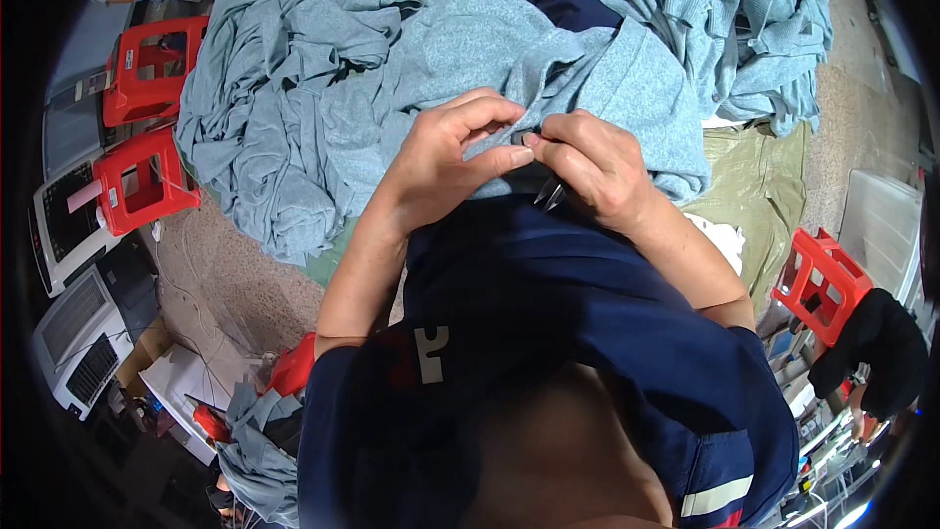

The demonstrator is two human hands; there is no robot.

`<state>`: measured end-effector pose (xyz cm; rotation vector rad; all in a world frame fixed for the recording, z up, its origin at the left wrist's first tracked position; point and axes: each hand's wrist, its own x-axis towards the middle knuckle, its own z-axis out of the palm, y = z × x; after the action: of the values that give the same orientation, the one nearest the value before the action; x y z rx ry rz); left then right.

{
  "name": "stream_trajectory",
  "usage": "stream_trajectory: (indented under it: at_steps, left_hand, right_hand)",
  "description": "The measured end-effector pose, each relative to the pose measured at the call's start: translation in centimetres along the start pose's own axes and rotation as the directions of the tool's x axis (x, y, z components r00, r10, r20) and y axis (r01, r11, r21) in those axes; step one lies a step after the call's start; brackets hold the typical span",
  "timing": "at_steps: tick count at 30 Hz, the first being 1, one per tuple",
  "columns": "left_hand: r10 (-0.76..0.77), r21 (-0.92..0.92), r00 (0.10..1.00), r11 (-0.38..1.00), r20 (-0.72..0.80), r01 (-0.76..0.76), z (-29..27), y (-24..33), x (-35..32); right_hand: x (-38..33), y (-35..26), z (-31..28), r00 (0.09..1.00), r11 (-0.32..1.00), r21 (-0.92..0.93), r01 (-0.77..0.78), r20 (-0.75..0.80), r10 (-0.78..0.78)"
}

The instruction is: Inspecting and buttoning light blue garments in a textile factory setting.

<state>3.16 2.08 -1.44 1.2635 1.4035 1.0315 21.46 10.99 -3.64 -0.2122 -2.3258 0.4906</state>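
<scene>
A light grey-blue knit garment (pixel 490 49) lies across my lap, with a raised fold near my fingers. My left hand (pixel 441 157) is closed loosely on the garment's near edge, its thumb and index finger on either side of the cloth. Right beside it, my right hand (pixel 597 162) pinches at the same edge with thumb and index finger. Out of the palm of that hand point the two dark metal blades of small thread snips (pixel 550 194); their handles are hidden by my fingers. Whether a thread lies between the fingertips is too small to tell.
Heaps of similar knitwear lie at the left (pixel 284 88) and far right (pixel 774 29), partly on an olive plastic sheet (pixel 754 186). Red plastic stools (pixel 147 181) stand at left, another red stool (pixel 821 284) at right. Other people (pixel 871 353) are at the edges.
</scene>
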Motion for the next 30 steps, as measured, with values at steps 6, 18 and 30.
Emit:
stream_trajectory:
  at_steps: [6,18,30]
  left_hand:
    - [0.202,0.315,0.979,0.927,0.039,-0.204,0.0,0.2,-0.2]
    - [0.122,0.246,0.99,0.964,-0.068,-0.102,0.2,-1.4,-0.1]
    - [0.464,0.784,0.884,0.571,-0.064,-0.243,2.1,-1.6,-0.4]
  right_hand:
    - [1.0,-0.8,0.4,0.955,0.906,0.313,-0.286,0.016,0.296]
    - [-1.0,0.0,1.6,0.945,0.911,0.25,-0.327,0.072,0.319]
    - [-0.3,-0.2,1.6,0.969,0.951,0.214,-0.221,-0.061,0.239]
